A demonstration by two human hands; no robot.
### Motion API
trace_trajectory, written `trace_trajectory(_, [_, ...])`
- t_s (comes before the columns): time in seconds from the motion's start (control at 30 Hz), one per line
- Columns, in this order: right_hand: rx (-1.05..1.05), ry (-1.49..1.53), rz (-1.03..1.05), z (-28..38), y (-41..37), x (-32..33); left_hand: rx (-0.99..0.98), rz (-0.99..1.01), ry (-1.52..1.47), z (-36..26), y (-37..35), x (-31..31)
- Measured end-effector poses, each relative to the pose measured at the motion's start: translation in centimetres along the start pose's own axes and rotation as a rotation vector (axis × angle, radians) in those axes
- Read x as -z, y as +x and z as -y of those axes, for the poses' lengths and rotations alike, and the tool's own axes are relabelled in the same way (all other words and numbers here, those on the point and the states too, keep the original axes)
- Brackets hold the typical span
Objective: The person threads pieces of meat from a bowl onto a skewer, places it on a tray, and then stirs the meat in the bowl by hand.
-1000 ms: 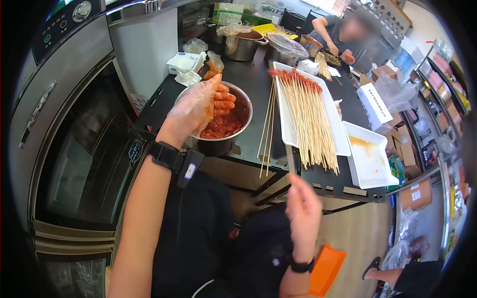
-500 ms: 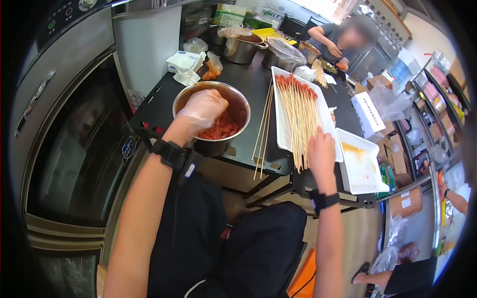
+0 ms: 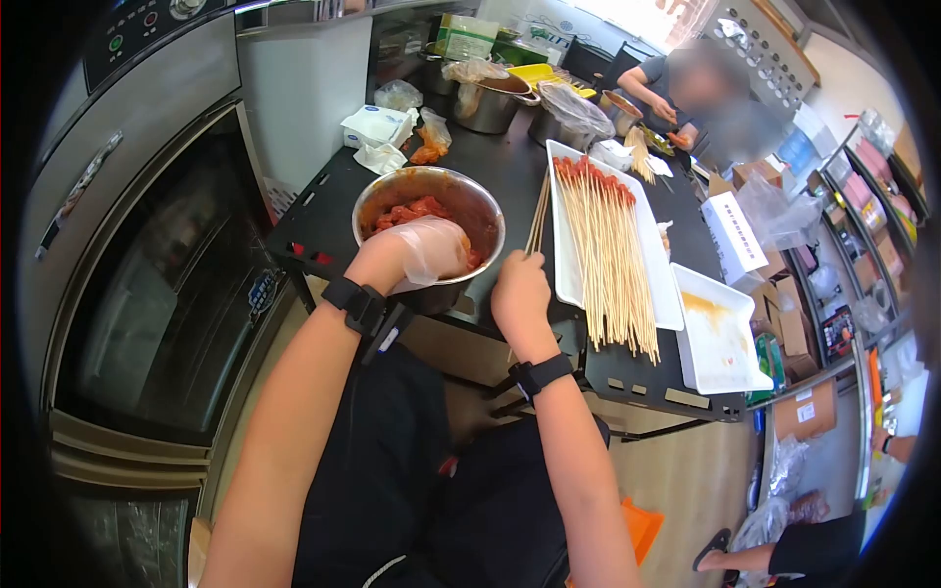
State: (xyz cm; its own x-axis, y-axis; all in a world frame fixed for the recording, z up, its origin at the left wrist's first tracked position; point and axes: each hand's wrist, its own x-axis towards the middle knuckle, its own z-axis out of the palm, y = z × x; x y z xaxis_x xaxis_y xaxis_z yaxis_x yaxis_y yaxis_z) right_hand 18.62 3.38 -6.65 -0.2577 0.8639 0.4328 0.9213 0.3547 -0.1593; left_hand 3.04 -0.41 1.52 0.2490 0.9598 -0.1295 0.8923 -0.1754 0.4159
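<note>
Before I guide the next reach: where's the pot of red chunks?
Head view, left of centre: the pot stands on the black table, left hand inside, tissue pack beyond.

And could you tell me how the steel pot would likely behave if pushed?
The steel pot should stay rigid, being metal. With the red meat inside, it is probably fairly heavy, more apt to slide than tip. Its inside may feel slippery, as reddish residue smears the wall.
</note>
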Motion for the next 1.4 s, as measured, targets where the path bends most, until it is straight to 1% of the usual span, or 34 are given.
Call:
trace_trajectory(0.03, [-0.046,0.063,0.024,-0.1,0.1,0.4,0.007,-0.003,-0.001,-0.1,-0.1,0.1])
trace_trajectory(0.1, [-0.088,0.097,0.092,-0.4,0.3,0.9,0.098,-0.041,-0.034,-0.6,-0.1,0.2])
trace_trajectory(0.13, [-0.076,0.092,0.106,-0.5,0.4,0.9,0.070,-0.039,0.023,-1.0,-0.2,0.5])
trace_trajectory(0.27, [-0.057,0.080,0.109,-0.6,0.7,1.2,0.074,-0.107,0.005,-0.4,0.5,-0.3])
trace_trajectory(0.33, [-0.064,0.146,-0.021,-0.5,0.6,2.3,-0.257,-0.275,0.657,0.3,0.1,-0.3])
trace_trajectory(0.37, [-0.050,0.148,-0.024,-0.3,0.7,3.0,-0.245,-0.285,0.658,0.4,0.2,-0.3])
trace_trajectory(0.43, [-0.151,0.146,0.073,0.2,0.5,5.3,0.038,-0.456,-0.347,-0.7,0.0,0.0])
trace_trajectory(0.47, [-0.066,0.185,-0.001,-0.7,0.1,4.7,0.057,-0.442,-0.502,-0.4,0.2,0.1])
trace_trajectory(0.5, [-0.060,0.186,0.003,-0.5,-0.4,5.6,0.064,-0.445,-0.504,0.2,0.6,-0.3])
trace_trajectory(0.57, [-0.220,0.879,0.036,0.4,-1.6,8.3,-0.088,-0.624,-1.067,1.4,1.4,-1.3])
trace_trajectory(0.6, [-0.195,0.992,0.003,-0.5,-2.2,7.5,-0.108,-0.525,-1.191,1.9,0.9,-1.3])
trace_trajectory(0.63, [-0.189,0.995,0.009,0.0,-3.1,8.5,-0.104,-0.533,-1.190,2.9,1.3,-1.6])
trace_trajectory(0.7, [-0.252,1.403,0.018,1.3,-5.1,11.0,-0.277,-0.551,-0.850,5.6,3.6,-2.6])
trace_trajectory(0.73, [-0.250,1.405,0.025,1.6,-5.9,11.2,-0.335,-0.479,-0.969,5.6,3.3,-2.1])
trace_trajectory(0.77, [-0.235,1.478,-0.003,1.9,-6.8,11.3,-0.328,-0.479,-0.966,5.3,2.8,-1.9])
trace_trajectory(0.8, [-0.223,1.554,-0.032,2.1,-7.3,11.2,-0.205,-0.413,-1.323,3.2,0.7,-0.2])
trace_trajectory(0.83, [-0.230,1.562,-0.033,2.2,-7.6,11.0,-0.066,-0.334,-1.673,1.9,-0.6,0.8])
trace_trajectory(0.87, [-0.220,1.613,-0.037,2.1,-7.7,10.6,-0.099,-0.358,-1.672,1.9,-0.8,0.8])
trace_trajectory(0.93, [-0.206,1.665,-0.044,1.5,-7.8,9.6,-0.114,-0.337,-1.689,1.7,-0.9,0.9])
trace_trajectory(1.0, [-0.143,1.774,0.084,0.4,-8.1,8.9,-0.127,-0.313,-1.705,2.4,-0.5,0.9])
trace_trajectory(1.07, [-0.160,1.745,0.070,1.3,-8.2,9.8,-0.439,-0.554,-0.671,4.5,0.6,0.5])
trace_trajectory(1.1, [-0.172,1.712,0.059,1.8,-8.3,10.3,-0.436,-0.551,-0.666,4.1,0.2,0.7])
trace_trajectory(1.17, [-0.200,1.737,0.050,2.7,-8.5,11.2,-0.101,-0.389,-1.454,2.7,-1.1,1.5])
trace_trajectory(1.2, [-0.228,1.754,0.044,2.9,-8.5,11.3,-0.097,-0.388,-1.445,2.4,-1.4,1.6])
trace_trajectory(1.23, [-0.229,1.763,0.041,2.7,-8.7,11.0,-0.061,-0.385,-1.568,2.1,-1.7,1.7])
trace_trajectory(1.27, [-0.172,1.792,0.103,2.2,-8.8,10.4,-0.026,-0.382,-1.691,2.0,-1.8,1.9])
trace_trajectory(1.3, [-0.115,1.818,0.166,2.1,-9.0,10.3,-0.023,-0.382,-1.684,2.0,-1.8,2.0])
trace_trajectory(1.33, [-0.198,1.882,0.251,2.0,-9.3,10.6,-0.031,-0.367,-1.740,2.0,-1.9,2.1])
trace_trajectory(1.37, [-0.199,1.889,0.251,2.1,-9.5,11.1,-0.039,-0.351,-1.797,2.0,-2.0,2.1])
trace_trajectory(1.4, [-0.271,1.765,0.411,2.2,-9.6,11.6,-0.035,-0.352,-1.791,2.1,-2.0,2.1])
